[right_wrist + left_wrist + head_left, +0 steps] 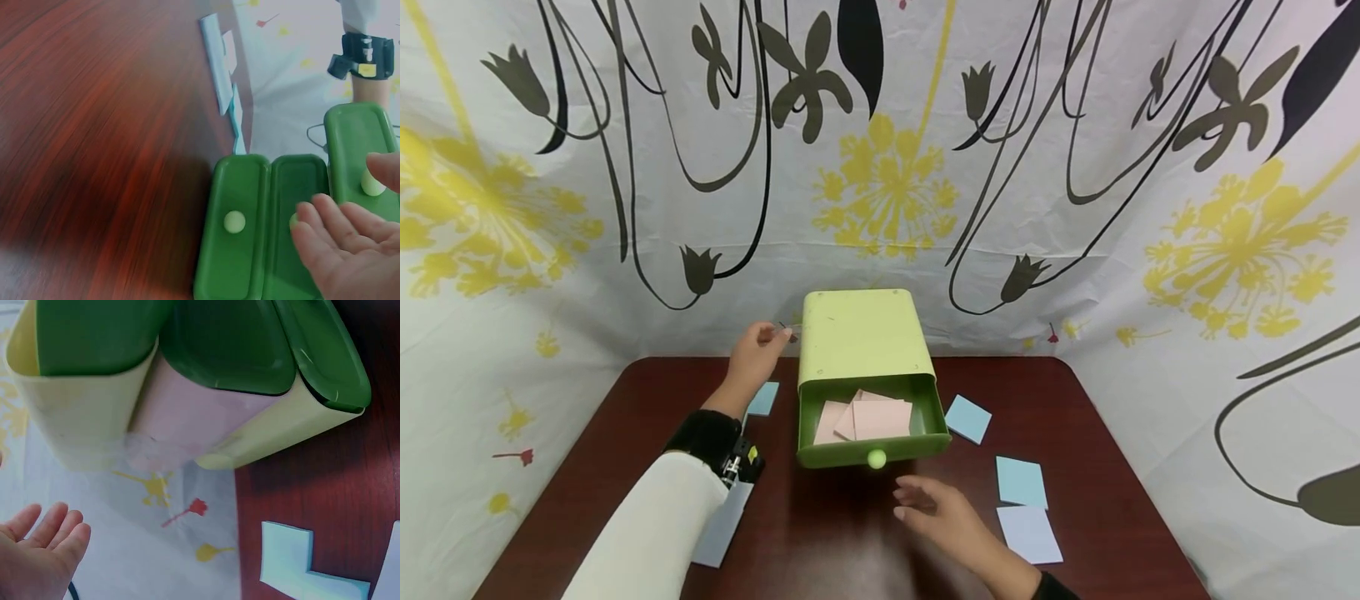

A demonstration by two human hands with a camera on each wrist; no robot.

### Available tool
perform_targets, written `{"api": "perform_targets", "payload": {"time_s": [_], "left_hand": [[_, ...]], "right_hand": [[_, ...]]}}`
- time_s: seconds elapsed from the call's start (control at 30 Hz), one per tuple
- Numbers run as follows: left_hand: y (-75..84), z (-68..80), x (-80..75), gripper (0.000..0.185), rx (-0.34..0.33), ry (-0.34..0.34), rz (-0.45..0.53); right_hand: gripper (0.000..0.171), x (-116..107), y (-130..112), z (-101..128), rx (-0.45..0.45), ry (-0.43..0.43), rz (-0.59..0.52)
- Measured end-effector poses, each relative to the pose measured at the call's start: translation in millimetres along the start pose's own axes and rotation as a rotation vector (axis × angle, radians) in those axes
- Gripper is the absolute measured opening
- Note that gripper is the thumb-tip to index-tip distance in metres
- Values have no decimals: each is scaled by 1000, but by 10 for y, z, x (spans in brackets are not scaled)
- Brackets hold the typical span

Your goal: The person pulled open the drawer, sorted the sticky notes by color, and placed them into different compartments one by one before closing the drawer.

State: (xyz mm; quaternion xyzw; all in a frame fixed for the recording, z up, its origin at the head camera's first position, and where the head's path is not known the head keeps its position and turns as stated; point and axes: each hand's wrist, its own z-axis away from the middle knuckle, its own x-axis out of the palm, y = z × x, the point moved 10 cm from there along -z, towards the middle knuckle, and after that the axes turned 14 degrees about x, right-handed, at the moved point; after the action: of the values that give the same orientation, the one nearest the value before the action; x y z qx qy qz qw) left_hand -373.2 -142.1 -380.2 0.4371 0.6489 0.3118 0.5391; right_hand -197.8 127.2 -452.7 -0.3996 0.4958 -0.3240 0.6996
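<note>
A small cabinet (865,337) with a pale yellow-green top stands at the back of the table, its three green drawers stacked. The top drawer (837,455) is pulled out and holds several pink paper notes (882,419). My left hand (752,367) is beside the cabinet's rear left corner; in the left wrist view the fingers (53,534) are loosely bent, with nothing between them and the thumb. My right hand (951,525) hovers in front of the cabinet, below the round knob (877,459). In the right wrist view its fingers overlap the middle drawer (300,187).
Blue note pads (967,418) (1021,482) and a lavender pad (1030,534) lie right of the cabinet. On the left are a small blue pad (763,398) and pale blue paper (721,527) partly under the left arm. A patterned cloth (880,167) hangs behind the table (1097,467).
</note>
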Motion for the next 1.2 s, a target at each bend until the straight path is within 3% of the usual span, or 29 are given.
{"api": "perform_targets", "payload": {"time_s": [0.23,0.5,0.77,1.2], "left_hand": [[-136,-139,24,76,-91,-22,48],[-121,-338,107,78,-106,-68,91],[-118,-475,186,76,-108,-61,147],[-44,-624,316,71,-102,-93,125]], "right_hand": [[45,276,130,-118,235,-234,-295],[53,573,133,-176,378,-407,-557],[54,709,71,-252,414,-445,-762],[53,689,36,-375,435,-359,-817]]}}
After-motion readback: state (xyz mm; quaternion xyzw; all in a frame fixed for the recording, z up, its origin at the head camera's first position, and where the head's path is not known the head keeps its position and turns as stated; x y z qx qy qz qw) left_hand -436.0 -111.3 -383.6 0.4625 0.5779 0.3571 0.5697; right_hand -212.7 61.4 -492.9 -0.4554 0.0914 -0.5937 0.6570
